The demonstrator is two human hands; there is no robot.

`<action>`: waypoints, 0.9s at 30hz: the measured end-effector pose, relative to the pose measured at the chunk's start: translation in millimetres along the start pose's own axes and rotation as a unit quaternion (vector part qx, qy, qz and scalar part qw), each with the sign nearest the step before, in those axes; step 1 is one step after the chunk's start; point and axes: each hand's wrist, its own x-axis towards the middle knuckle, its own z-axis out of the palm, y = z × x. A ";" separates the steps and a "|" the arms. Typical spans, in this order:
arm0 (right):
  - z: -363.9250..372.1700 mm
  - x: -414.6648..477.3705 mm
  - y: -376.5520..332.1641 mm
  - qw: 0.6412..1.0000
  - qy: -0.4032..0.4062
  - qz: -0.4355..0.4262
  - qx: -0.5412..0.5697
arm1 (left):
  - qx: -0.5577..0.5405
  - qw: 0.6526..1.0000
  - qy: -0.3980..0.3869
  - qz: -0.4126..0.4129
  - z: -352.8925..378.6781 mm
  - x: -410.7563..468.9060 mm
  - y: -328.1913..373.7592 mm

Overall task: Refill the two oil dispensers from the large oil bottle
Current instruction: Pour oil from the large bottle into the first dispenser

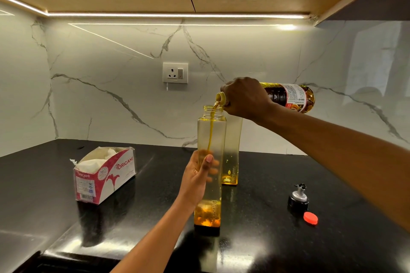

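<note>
My right hand (pixel 246 97) grips the neck of the large oil bottle (pixel 290 97), tipped almost level with its mouth over the near dispenser. A thin stream of golden oil falls into the open neck of that tall square clear dispenser (pixel 210 135), which stands upright on the black counter with a little oil at its bottom. My left hand (pixel 198 175) holds this dispenser around its middle. Just behind it stands the second dispenser (pixel 231 157), partly hidden, with a little oil at its base.
A black and silver pourer cap (pixel 298 198) and a red bottle cap (pixel 310 218) lie on the counter (pixel 266 239) to the right. An open tissue box (pixel 104 175) sits at the left. A wall socket (pixel 175 72) is on the marble backsplash.
</note>
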 end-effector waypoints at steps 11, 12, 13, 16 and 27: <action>0.3 0.9 0.3 1.000 0.005 -0.006 0.004 | -0.008 1.000 -0.001 -0.002 0.6 -0.3 0.9; 0.3 0.6 0.7 1.000 0.006 -0.006 0.005 | -0.007 1.000 -0.001 -0.001 0.6 -0.3 1.1; 0.5 0.4 0.9 1.000 0.006 -0.007 0.004 | -0.007 1.000 -0.001 -0.001 0.5 -0.5 1.3; 0.6 0.4 0.6 1.000 0.009 -0.008 0.003 | -0.005 1.000 -0.002 0.000 0.2 -0.6 1.1; -2.2 0.4 -0.2 1.000 0.008 -0.015 0.002 | -0.003 1.000 -0.004 0.000 -0.4 0.0 -0.8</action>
